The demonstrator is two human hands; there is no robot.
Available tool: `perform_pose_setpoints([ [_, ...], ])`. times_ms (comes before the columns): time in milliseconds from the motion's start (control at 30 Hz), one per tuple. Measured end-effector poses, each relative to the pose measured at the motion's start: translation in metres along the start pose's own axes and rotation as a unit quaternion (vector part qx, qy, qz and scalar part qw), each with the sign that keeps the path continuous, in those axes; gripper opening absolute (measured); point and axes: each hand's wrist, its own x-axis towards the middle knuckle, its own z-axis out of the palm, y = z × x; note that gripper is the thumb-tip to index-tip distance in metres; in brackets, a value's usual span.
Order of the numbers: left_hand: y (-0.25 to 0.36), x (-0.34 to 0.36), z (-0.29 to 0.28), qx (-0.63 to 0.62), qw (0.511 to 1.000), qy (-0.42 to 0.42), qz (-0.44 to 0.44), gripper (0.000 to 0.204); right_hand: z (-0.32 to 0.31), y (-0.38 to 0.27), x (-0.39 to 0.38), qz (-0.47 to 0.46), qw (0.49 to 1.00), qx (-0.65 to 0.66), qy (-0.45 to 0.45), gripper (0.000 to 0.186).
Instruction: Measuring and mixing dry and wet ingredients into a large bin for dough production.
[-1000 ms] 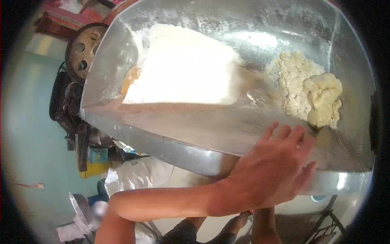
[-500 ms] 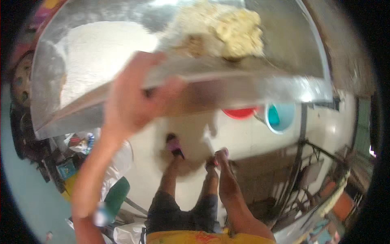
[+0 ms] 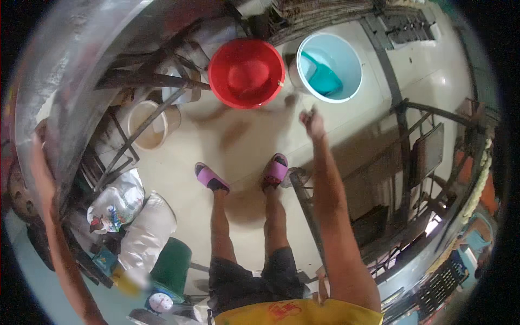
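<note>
My right hand (image 3: pixel 312 123) is stretched out in the air just below a light blue bucket (image 3: pixel 355 57), its slightly bent fingers apart and nothing visible in them. Inside the bucket lies a teal dipper-like thing (image 3: pixel 326 79). Left of it is a round red basin (image 3: pixel 246 100). At the far left, my left hand (image 3: pixel 42 154) is at the edge of the metal table (image 3: pixel 67 70), seen nearly edge-on and blurred. Its fingers look extended with no object visible in them. A whitish patch (image 3: pixel 46 107) shows on the table just beyond that hand.
Under the table stand a pale bucket (image 3: pixel 172 116) and dark metal legs (image 3: pixel 127 143). White sacks (image 3: pixel 149 230), a green bin (image 3: pixel 172 262) and a dial scale (image 3: pixel 160 302) are at lower left. A dark metal rack (image 3: pixel 401 162) lines the right. Pale tiles (image 3: pixel 246 149) cover the floor.
The view has swung down and right, away from the flour and yellow dough on the table. My right arm has reached forward toward the bucket; my left hand now appears at the far left.
</note>
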Motion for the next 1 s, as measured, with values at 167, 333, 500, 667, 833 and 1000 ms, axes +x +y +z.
perform_pose_setpoints([
  [167, -0.038, 0.009, -0.029, 0.081, 0.992, 0.041, 0.087, 0.057, 0.053, -0.050, 0.062, -0.026, 0.979, 0.203, 0.016, 0.046],
  [333, -0.054, 0.023, -0.065, 0.119, 0.986, -0.050, 0.103, 0.056, 0.067, -0.030, 0.067, 0.039, 0.980, 0.193, 0.020, 0.038],
  [500, -0.081, 0.032, -0.042, 0.036, 0.998, 0.021, 0.042, 0.057, -0.019, -0.020, 0.038, 0.065, 0.992, 0.088, -0.065, 0.035],
  [667, -0.084, 0.027, -0.056, 0.180, 0.970, -0.032, 0.162, 0.059, -0.044, 0.005, -0.038, 0.154, 0.987, 0.008, 0.039, 0.033],
  [833, -0.110, 0.039, -0.071, 0.225, 0.935, -0.046, 0.271, 0.059, -0.095, 0.035, -0.090, 0.217, 0.968, -0.124, 0.024, 0.042],
  [1000, -0.068, 0.028, -0.053, 0.052, 0.998, -0.013, 0.013, 0.059, -0.138, 0.042, -0.123, 0.230, 0.939, -0.257, 0.000, 0.040],
])
